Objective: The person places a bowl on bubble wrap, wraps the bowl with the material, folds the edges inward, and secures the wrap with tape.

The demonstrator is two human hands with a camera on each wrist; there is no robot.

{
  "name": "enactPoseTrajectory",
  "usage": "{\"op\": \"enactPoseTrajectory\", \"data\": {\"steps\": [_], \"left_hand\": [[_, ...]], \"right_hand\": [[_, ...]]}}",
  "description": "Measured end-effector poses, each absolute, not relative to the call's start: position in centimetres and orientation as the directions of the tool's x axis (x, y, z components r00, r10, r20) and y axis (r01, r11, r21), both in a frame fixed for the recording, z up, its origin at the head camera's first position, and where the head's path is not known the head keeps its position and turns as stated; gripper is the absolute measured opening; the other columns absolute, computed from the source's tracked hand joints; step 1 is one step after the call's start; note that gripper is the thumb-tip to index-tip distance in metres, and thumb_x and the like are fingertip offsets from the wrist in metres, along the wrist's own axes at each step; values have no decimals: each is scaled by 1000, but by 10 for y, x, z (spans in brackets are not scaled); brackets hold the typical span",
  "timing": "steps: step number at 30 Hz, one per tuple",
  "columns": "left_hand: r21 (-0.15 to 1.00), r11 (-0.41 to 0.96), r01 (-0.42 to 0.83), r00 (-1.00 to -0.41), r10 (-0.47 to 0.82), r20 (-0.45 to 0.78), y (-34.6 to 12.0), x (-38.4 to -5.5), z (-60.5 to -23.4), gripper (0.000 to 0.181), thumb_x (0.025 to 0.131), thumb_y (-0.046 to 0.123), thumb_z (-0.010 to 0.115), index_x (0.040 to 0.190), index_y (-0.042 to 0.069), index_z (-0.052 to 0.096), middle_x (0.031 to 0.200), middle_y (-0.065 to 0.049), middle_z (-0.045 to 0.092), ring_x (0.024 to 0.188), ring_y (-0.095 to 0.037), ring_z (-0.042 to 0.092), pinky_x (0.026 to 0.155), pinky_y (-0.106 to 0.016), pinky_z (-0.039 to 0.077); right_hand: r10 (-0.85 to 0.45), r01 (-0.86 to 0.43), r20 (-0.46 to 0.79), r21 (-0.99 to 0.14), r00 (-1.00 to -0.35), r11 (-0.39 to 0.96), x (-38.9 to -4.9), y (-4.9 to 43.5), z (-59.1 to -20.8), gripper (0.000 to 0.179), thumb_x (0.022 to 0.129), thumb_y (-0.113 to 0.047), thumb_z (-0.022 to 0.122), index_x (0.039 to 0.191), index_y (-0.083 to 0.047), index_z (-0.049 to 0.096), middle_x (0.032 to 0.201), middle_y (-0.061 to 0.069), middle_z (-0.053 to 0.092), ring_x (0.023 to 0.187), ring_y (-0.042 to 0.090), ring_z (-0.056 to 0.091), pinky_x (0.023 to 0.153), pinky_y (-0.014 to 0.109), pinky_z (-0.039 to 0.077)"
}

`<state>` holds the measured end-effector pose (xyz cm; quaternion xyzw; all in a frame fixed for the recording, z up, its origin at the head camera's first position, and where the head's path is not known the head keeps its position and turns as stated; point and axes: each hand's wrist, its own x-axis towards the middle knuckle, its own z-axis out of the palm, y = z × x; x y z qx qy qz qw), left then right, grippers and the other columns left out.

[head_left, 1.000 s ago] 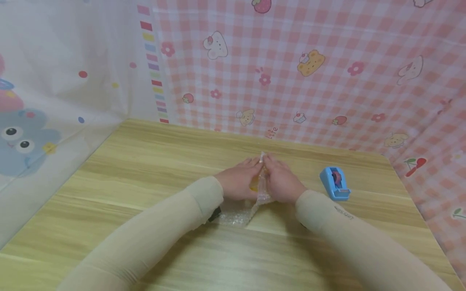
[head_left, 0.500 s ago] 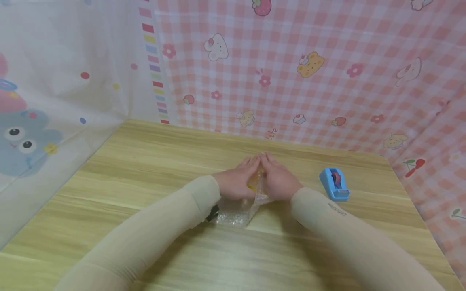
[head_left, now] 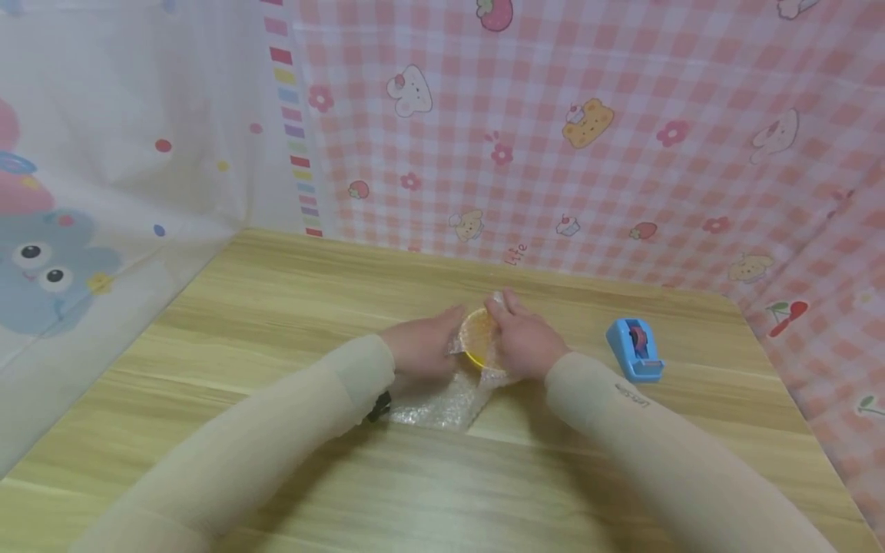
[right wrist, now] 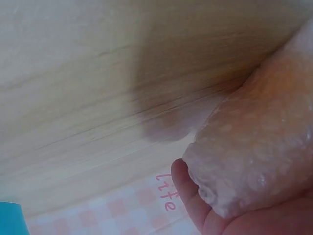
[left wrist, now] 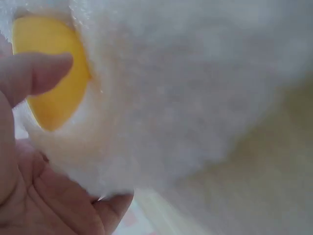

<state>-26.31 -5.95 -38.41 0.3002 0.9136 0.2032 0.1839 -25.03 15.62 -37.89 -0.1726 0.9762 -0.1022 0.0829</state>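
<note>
A round yellow bowl-like thing [head_left: 477,355] with a rim stands in bubble wrap [head_left: 432,403] on the wooden table; its full shape is hidden. My left hand [head_left: 425,343] holds the wrap at its left side. In the left wrist view, the thumb [left wrist: 46,71] lies across the yellow surface [left wrist: 54,110], with the other fingers outside the wrap. On the opposite side my right hand [head_left: 528,340] grips the wrapped thing, thumb near the rim. The right wrist view shows fingers [right wrist: 188,191] along the folded edge of the bubble wrap [right wrist: 264,142].
A blue tape dispenser [head_left: 636,351] stands on the table [head_left: 276,307] to the right of my right hand. A pink checked cloth [head_left: 539,169] hangs behind the table, and a white printed sheet [head_left: 193,92] on the left. A small black object [head_left: 379,407] shows beneath my left cuff.
My hands were together over the yellow thing, fingertips meeting. The left hand has drawn away to the left, uncovering the round yellow rim. The right hand has hardly moved.
</note>
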Motion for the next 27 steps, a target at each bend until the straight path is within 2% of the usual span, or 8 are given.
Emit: {"op": "enactPoseTrajectory", "data": {"steps": [1,4,9,16,21,24,27], "left_hand": [[464,752,468,-763,609,-217,-62,-263,-384,99,96,27,70,170,10,7,169,-14,38,136,-31,62,115,-46,51],[421,796,435,-796,558,-234,-69,-262,-385,94,97,32,69,170,10,14,164,-14,47,143,-32,56,122,-48,44],[451,824,344,-831,491,-263,-81,-256,-385,91,90,24,74,167,13,28,153,-10,60,138,-31,60,119,-50,46],[439,820,367,-813,512,-276,-95,-245,-390,92,86,26,80,163,3,34,159,-18,52,141,-37,57,121,-52,44],[465,815,347,-808,512,-293,-102,-237,-391,92,83,27,84,158,0,38,151,-21,59,135,-39,61,117,-54,48],[477,820,317,-810,495,-313,-105,-232,-389,97,81,29,87,159,1,37,150,-21,59,133,-38,62,115,-54,49],[472,830,298,-811,480,-334,-107,-229,-388,99,79,30,88,159,2,37,144,-19,63,123,-33,67,110,-51,54]], "right_hand": [[-359,-327,-125,-219,-925,919,-250,156,-379,62,109,-12,45,167,-7,25,175,23,15,163,39,13,124,64,32],[-377,-351,-123,-190,-918,917,-250,156,-378,60,109,-12,45,166,-5,27,175,20,19,163,41,13,122,65,33],[-382,-360,-118,-175,-917,917,-252,156,-379,57,111,-15,42,165,-4,29,175,16,22,163,41,13,122,65,34],[-406,-394,-125,-110,-905,912,-253,155,-381,52,111,-15,43,160,1,39,175,15,25,162,43,15,121,67,36],[-421,-416,-120,-64,-899,907,-252,155,-380,49,110,-14,43,155,4,46,174,15,28,162,44,16,119,67,39],[-409,-405,-130,-59,-903,912,-252,154,-381,49,111,-16,43,156,3,45,174,14,26,163,43,14,119,66,39],[-379,-369,-137,-89,-915,925,-252,153,-382,52,112,-19,41,161,0,38,175,13,24,163,41,12,122,65,36]]}}
